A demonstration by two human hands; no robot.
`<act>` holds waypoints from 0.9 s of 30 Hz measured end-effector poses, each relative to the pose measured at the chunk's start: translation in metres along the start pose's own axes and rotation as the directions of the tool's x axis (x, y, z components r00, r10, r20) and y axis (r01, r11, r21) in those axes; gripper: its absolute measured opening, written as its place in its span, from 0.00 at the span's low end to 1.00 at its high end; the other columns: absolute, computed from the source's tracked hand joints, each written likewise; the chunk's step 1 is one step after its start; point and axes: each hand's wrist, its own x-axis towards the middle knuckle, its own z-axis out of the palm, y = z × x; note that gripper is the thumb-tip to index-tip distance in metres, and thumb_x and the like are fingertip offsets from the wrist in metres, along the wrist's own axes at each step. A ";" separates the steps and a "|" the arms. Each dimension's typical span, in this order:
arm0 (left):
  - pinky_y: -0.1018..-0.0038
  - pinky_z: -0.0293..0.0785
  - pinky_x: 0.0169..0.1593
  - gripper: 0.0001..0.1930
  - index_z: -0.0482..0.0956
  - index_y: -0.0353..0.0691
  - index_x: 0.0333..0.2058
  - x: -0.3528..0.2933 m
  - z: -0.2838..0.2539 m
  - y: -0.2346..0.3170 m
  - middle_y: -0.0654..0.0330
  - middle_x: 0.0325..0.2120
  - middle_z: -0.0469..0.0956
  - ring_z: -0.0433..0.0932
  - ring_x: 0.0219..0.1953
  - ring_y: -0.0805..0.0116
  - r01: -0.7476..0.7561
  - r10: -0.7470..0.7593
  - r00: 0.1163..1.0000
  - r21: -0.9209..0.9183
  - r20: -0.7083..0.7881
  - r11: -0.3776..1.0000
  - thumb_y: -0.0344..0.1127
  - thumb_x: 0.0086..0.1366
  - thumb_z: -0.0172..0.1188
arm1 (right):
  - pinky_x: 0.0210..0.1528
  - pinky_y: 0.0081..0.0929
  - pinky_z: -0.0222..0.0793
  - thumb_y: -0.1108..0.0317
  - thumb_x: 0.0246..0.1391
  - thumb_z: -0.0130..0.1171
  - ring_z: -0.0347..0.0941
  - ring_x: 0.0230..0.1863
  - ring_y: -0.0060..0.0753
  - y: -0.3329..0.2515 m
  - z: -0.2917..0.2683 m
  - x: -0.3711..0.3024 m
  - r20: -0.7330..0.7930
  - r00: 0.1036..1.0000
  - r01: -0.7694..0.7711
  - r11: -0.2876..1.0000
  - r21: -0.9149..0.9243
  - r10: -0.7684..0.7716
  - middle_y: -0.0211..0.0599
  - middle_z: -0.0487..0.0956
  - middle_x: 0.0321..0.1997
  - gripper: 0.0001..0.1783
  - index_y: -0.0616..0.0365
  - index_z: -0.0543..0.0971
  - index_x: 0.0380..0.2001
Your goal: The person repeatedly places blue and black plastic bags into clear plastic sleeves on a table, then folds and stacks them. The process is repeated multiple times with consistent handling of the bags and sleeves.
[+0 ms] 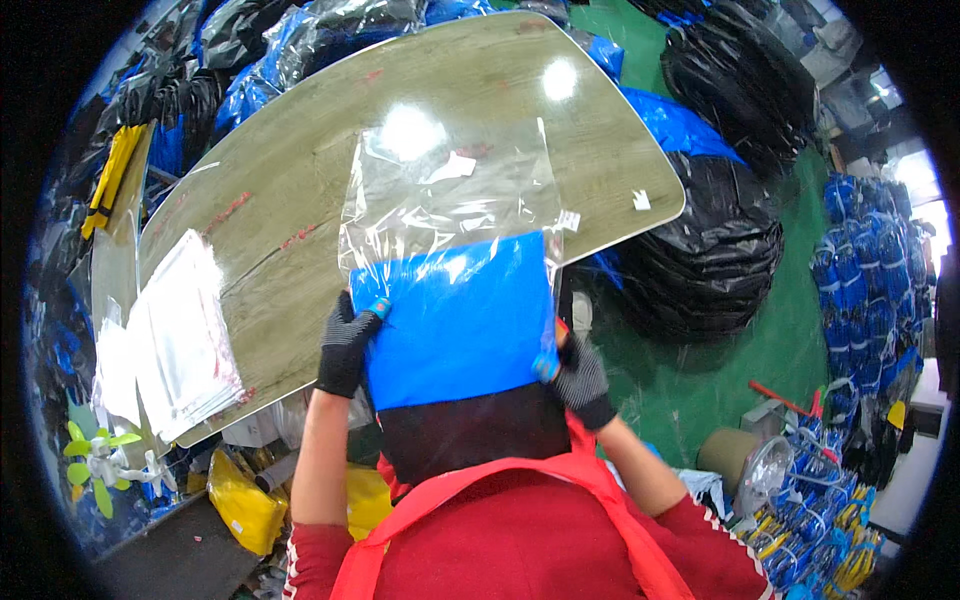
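A flat folded piece of blue (455, 325) and black fabric (480, 430) lies partly inside a clear plastic bag (440, 215). The bag's upper part, above the blue, is see-through and wrinkled. My left hand (345, 345), in a dark striped glove with a blue thumb tip, grips the left edge of the bag and fabric. On the opposite side my right hand (582, 380), gloved alike, closes on the right edge, some fingers hidden behind it. The black end hangs close to my red apron (500, 480), short of the table's near edge.
Beneath the bag is a wood-patterned table (290, 190) with a rounded end. A stack of clear bags (185, 335) lies at its left. Large black bundles (700, 250) stand on the green floor at right. A small fan (103, 465) and yellow bag (245, 500) are lower left.
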 end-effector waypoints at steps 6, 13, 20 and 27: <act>0.64 0.70 0.55 0.41 0.63 0.34 0.60 -0.074 0.023 -0.017 0.50 0.53 0.73 0.74 0.51 0.60 0.071 -0.068 0.997 0.100 -0.031 0.992 0.49 0.53 0.70 | 0.54 0.34 0.70 0.50 0.50 0.66 0.74 0.49 0.33 -0.008 -0.008 0.010 0.294 0.951 -0.047 0.982 -0.181 0.100 0.41 0.78 0.52 0.37 0.62 0.70 0.57; 0.65 0.67 0.57 0.41 0.65 0.35 0.59 -0.138 0.027 -0.033 0.50 0.53 0.72 0.72 0.53 0.60 0.103 -0.113 0.992 0.171 0.051 0.980 0.49 0.51 0.73 | 0.56 0.32 0.67 0.52 0.50 0.67 0.72 0.51 0.30 -0.009 -0.025 -0.039 0.351 0.931 -0.033 0.978 -0.208 0.106 0.39 0.77 0.52 0.34 0.62 0.71 0.55; 0.68 0.72 0.51 0.17 0.70 0.37 0.54 -0.111 0.015 -0.044 0.55 0.48 0.75 0.74 0.51 0.65 -0.085 0.106 0.977 0.121 -0.182 0.989 0.33 0.69 0.52 | 0.55 0.31 0.68 0.54 0.51 0.67 0.72 0.52 0.32 0.000 -0.035 -0.030 0.181 0.975 -0.081 0.961 -0.264 0.132 0.41 0.77 0.52 0.33 0.61 0.71 0.56; 0.67 0.73 0.39 0.10 0.77 0.39 0.40 -0.074 0.019 -0.029 0.52 0.34 0.78 0.79 0.34 0.53 -0.322 0.521 0.854 0.797 0.011 0.511 0.28 0.59 0.56 | 0.54 0.30 0.69 0.55 0.50 0.68 0.73 0.50 0.31 0.014 -0.040 -0.031 0.157 0.979 -0.086 0.961 -0.262 0.131 0.39 0.78 0.50 0.32 0.61 0.73 0.54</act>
